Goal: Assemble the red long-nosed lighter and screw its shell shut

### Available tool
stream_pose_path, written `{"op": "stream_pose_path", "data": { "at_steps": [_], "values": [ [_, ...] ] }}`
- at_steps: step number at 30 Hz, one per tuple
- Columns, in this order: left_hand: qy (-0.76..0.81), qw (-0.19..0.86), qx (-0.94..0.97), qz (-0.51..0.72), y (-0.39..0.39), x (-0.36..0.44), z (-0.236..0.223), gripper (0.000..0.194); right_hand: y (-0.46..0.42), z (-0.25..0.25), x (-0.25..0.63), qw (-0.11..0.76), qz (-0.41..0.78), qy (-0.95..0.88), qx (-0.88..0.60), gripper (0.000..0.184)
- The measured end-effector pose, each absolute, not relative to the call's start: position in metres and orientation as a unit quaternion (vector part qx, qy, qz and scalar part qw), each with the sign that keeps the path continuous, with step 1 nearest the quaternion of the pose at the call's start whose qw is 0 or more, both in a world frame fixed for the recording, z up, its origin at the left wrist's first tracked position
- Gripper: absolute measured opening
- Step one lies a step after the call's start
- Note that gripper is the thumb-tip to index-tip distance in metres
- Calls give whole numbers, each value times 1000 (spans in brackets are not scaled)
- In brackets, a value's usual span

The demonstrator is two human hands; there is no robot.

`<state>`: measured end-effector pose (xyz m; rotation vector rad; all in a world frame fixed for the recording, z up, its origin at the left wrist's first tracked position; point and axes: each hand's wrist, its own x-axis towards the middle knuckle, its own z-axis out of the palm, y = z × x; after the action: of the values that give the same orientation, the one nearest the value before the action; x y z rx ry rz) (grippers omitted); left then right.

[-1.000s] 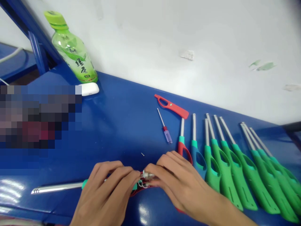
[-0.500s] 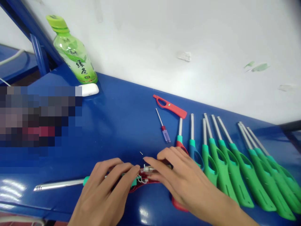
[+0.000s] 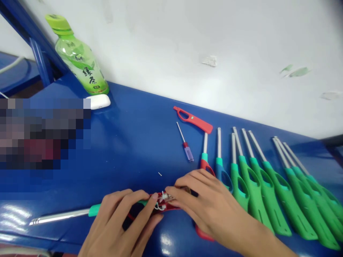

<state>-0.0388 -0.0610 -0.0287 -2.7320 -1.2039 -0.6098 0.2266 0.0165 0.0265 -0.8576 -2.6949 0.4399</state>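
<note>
An opened red gas lighter [image 3: 168,206] lies on the blue table, its long metal barrel [image 3: 63,216] with a green collar pointing left. My left hand [image 3: 120,217] is closed around its front part, fingertips at the exposed inside, where a white wire shows. With its fingers pinched, my right hand [image 3: 211,208] holds a clear fuel tank with a white valve [image 3: 164,196] at the open red shell; much of the tank is hidden by the fingers. A small screw [image 3: 160,174] lies just beyond the hands. Farther back are a purple-handled screwdriver [image 3: 188,152] and a loose red shell half [image 3: 198,122].
Several green lighters [image 3: 278,194] lie side by side at the right, along with a blue one [image 3: 224,177] and a red one [image 3: 205,165]. A green tea bottle [image 3: 83,64] and a white case [image 3: 100,101] stand back left, near the wall. A blurred patch covers the left.
The fuel tank has come down closer into the red shell under my right fingers. My left hand has shifted slightly left and down, its thumb now showing below the lighter.
</note>
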Motion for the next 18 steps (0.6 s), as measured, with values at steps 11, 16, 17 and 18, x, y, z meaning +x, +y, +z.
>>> {"op": "stream_pose_path", "data": {
  "at_steps": [11, 16, 17, 18],
  "values": [
    [-390, 48, -900, -189, -66, -43, -35, 41, 15, 22, 225, 167, 123, -938, -277, 28],
    [-399, 36, -893, -206, -64, -39, -32, 35, 13, 33, 224, 126, 83, -949, -277, 37],
    [-409, 31, -887, -213, -65, -36, -32, 33, 13, 34, 224, 122, 75, -950, -276, 40],
    [-423, 23, -877, -226, -66, -33, -32, 32, 13, 36, 225, 119, 72, -951, -277, 44]
  ]
}}
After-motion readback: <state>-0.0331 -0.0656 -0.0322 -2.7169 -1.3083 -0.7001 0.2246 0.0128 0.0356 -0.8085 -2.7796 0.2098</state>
